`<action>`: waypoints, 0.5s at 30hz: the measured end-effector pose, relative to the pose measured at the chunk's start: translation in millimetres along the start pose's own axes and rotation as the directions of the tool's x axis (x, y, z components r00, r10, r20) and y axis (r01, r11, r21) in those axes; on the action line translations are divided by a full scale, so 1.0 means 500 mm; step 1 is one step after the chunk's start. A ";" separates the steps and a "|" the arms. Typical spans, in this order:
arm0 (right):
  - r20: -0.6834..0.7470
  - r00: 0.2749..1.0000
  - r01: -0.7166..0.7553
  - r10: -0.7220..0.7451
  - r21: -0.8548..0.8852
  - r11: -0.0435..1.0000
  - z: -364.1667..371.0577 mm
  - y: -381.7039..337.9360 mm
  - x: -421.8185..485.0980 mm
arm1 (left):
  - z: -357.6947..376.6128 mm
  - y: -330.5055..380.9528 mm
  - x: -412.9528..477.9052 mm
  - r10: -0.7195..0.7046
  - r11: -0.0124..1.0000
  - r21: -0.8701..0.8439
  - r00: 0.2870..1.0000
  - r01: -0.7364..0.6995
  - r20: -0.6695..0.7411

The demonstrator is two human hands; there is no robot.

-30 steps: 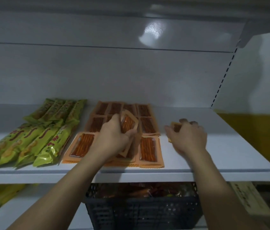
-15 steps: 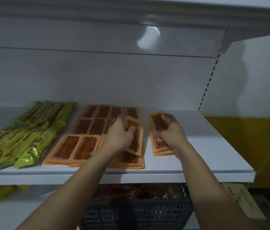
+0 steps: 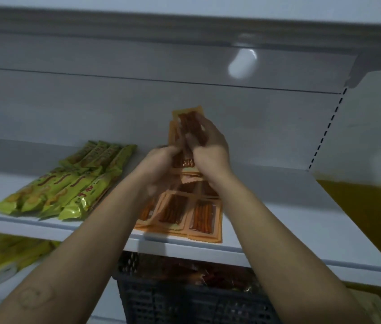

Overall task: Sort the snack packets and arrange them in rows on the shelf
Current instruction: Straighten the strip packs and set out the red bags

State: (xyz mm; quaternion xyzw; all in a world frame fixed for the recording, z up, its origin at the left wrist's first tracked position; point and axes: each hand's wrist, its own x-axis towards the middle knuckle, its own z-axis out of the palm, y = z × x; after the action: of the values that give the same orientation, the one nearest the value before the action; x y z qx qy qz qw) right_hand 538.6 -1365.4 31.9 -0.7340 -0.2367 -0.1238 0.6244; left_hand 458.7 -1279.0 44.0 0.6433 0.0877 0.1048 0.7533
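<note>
Both my hands hold a small upright stack of orange snack packets [image 3: 186, 127] above the white shelf [image 3: 278, 206]. My right hand [image 3: 208, 146] wraps round the stack from the right, its fingers across the front. My left hand [image 3: 163, 160] grips the stack's lower left edge. Below them, more orange packets [image 3: 198, 216] lie flat in rows on the shelf, partly hidden by my arms. Green snack packets [image 3: 67, 185] lie in rows at the shelf's left.
A dark plastic crate [image 3: 184, 300] with more packets stands under the shelf. Yellow-green packets [image 3: 9, 258] lie on the lower shelf at left. The shelf's right part is bare white; a yellow wall [image 3: 360, 218] lies beyond it.
Both hands rose off the shelf and came together, bringing the orange packets they held into one upright stack. The camera view shifted, so the shelf contents now appear further right.
</note>
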 end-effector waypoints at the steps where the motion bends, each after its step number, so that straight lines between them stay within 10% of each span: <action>1: 0.024 0.999 0.033 -0.031 -0.089 0.995 0.010 -0.009 0.012 | -0.015 0.006 0.003 0.019 1.000 0.023 0.998 -0.018 -0.055; 6: 0.055 0.996 0.085 -0.071 -0.317 0.945 0.041 -0.023 0.055 | -0.075 0.019 0.010 0.028 0.999 -0.039 0.973 -0.038 -0.229; 15: -0.041 0.953 -0.303 0.300 -0.121 0.945 0.066 0.053 0.121 | -0.243 0.033 0.052 0.028 0.991 -0.104 0.900 -0.081 -0.434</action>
State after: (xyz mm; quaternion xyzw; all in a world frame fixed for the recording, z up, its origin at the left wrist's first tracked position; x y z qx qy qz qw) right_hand 600.0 -1324.3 31.5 -0.7981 -0.1065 -0.0497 0.5910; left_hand 450.7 -1154.0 41.4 0.5602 0.2279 0.2708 0.7489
